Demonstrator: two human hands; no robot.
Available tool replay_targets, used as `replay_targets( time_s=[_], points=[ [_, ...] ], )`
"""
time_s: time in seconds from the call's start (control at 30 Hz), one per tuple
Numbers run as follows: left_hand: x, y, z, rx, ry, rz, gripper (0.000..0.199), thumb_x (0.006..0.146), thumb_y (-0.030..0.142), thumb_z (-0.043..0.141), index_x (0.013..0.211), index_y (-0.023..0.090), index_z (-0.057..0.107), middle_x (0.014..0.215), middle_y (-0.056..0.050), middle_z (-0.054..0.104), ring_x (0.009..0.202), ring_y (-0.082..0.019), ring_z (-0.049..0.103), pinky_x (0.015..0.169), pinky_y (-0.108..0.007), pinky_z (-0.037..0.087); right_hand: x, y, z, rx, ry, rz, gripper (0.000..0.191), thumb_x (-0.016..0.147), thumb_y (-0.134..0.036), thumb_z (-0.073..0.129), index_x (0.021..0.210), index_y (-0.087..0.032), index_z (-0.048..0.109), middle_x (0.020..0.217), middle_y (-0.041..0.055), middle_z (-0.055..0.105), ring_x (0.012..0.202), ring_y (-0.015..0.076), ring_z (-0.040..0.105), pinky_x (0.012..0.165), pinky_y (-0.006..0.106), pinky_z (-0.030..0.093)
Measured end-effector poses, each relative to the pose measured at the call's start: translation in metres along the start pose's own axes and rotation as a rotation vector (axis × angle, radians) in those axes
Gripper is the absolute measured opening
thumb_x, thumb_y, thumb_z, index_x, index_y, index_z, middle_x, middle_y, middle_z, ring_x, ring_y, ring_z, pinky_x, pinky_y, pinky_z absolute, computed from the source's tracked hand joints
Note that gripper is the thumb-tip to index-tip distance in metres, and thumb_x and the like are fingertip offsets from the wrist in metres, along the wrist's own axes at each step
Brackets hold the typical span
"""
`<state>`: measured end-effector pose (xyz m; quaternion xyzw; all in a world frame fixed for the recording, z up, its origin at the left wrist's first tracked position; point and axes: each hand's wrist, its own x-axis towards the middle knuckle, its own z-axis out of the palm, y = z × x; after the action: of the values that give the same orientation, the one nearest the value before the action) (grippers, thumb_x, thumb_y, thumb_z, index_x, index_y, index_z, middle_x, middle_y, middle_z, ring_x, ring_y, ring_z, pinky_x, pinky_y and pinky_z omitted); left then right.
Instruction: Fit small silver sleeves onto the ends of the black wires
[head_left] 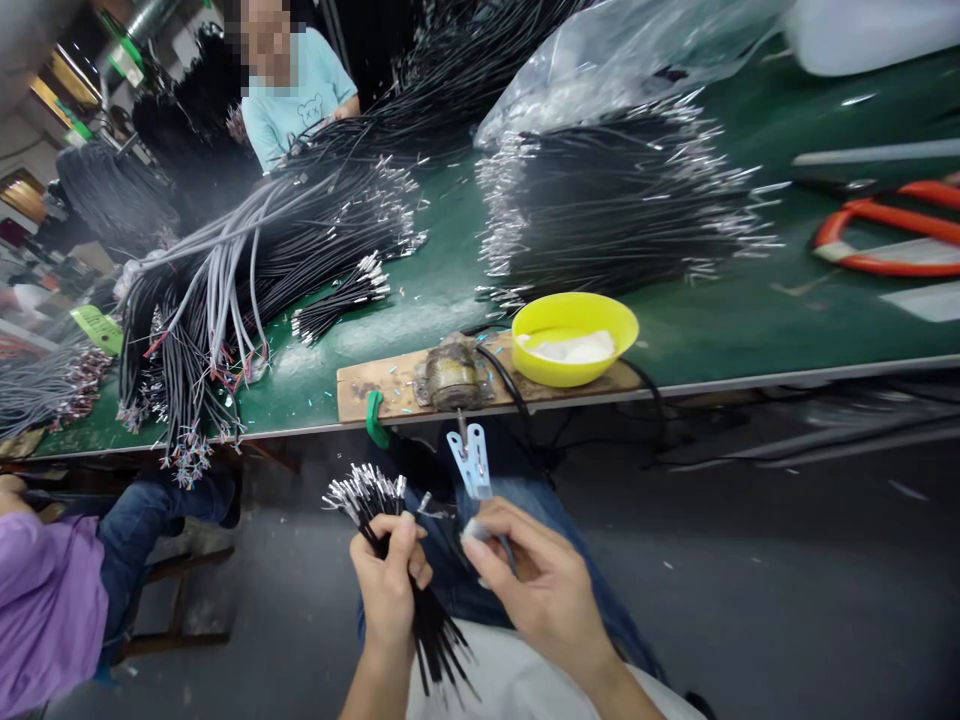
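Several piles of black cable (607,205) lie across the green counter (810,315), a yellow bowl (574,374) at its near edge; a person (304,105) sits far left. Above grey floor (765,580), the left hand (390,570) grips a cable bundle (439,635); the right hand (536,570) pinches, its hold unclear.

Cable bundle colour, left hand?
The cable bundle is black with silvery-white tips; head view shows it best.
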<state>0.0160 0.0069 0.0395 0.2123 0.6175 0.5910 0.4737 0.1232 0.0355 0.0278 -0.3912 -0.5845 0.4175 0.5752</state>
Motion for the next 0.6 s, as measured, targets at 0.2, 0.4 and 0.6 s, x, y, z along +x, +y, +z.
replay_targets(
  time_s=[0.2,0.4,0.6],
  points=[
    [-0.003,-0.004,-0.003,0.016,-0.104,-0.010,0.042,0.058,0.054,0.071,0.048,0.016,0.055,0.032,0.009,0.031,0.030,-0.003,0.025,0.032,-0.020,0.025,0.002,0.002,0.000,0.081,-0.037,0.131,0.013,0.078,-0.027,0.058,0.069,-0.019,0.061,0.060,0.0016,0.056,0.051,0.0142,0.052,0.047,0.023,0.044],
    [-0.010,-0.004,0.004,0.047,-0.056,0.014,0.042,0.058,0.052,0.071,0.050,0.013,0.056,0.032,0.009,0.034,0.029,-0.002,0.028,0.031,-0.016,0.025,0.000,-0.001,0.000,0.066,-0.070,0.151,0.027,0.081,-0.035,0.055,0.059,-0.019,0.057,0.056,0.0020,0.052,0.051,0.0149,0.050,0.047,0.025,0.042],
    [-0.013,-0.004,0.005,0.073,0.017,0.068,0.042,0.062,0.051,0.068,0.050,0.014,0.055,0.035,0.007,0.038,0.033,-0.003,0.033,0.034,-0.016,0.028,0.002,-0.005,0.001,0.229,-0.122,0.306,0.029,0.077,-0.041,0.058,0.060,-0.018,0.056,0.058,0.0014,0.054,0.053,0.0140,0.050,0.048,0.023,0.043]
  ],
)
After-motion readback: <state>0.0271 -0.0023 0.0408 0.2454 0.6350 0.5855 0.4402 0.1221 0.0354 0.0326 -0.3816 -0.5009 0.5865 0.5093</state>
